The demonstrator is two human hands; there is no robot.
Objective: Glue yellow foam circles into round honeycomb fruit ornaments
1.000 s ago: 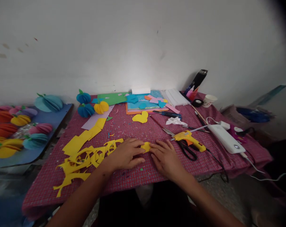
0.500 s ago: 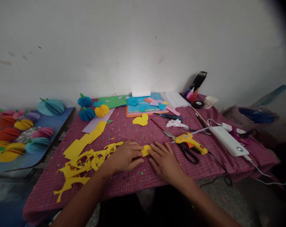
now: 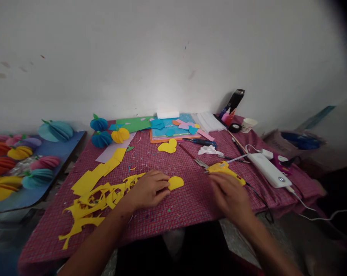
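Observation:
My left hand (image 3: 152, 188) is closed at the left edge of a small yellow paper piece (image 3: 176, 183), its fingertips pressed on it against the checked red cloth. To the right, my right hand (image 3: 229, 193) is over the near side of the yellow glue gun (image 3: 221, 167), slightly blurred. It hides the scissors' handles, and whether it holds anything is hidden. The scissors' metal tips (image 3: 201, 164) show left of the glue gun. Yellow paper offcuts (image 3: 104, 197) lie beside my left wrist.
Behind are yellow cutouts (image 3: 167, 146), a screwdriver (image 3: 199, 142) and crumpled tissue (image 3: 209, 150). A white power bank (image 3: 269, 170) with cables lies right, near a paper cup (image 3: 248, 125). Folded paper pumpkins (image 3: 55, 131) cover a blue board (image 3: 76, 142) at left.
My right hand has left the yellow paper and moved right to the glue gun and scissors. My left hand stays at the paper's left edge. The whole view has shifted slightly.

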